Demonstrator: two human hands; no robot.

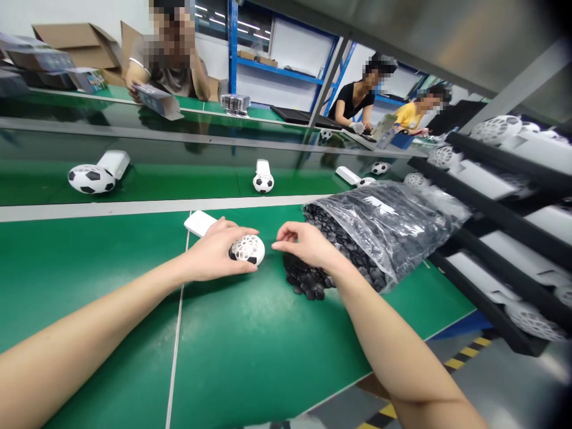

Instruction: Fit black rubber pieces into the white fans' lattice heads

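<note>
Two hands at the green table point(111, 268): left hand point(214, 253) fingers wrapped around a football-shaped fan point(248, 250); right hand point(308, 244) fingers pinched together beside it, above black caps point(308, 283) spilling from a bag point(388, 220).

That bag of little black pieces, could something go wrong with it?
Maybe. The plastic bag lies open on its side, and black pieces already spill onto the green table. The right hand hovers over them and could scatter more. The left hand grips the soccer-ball fan only loosely, so it might roll.
</note>
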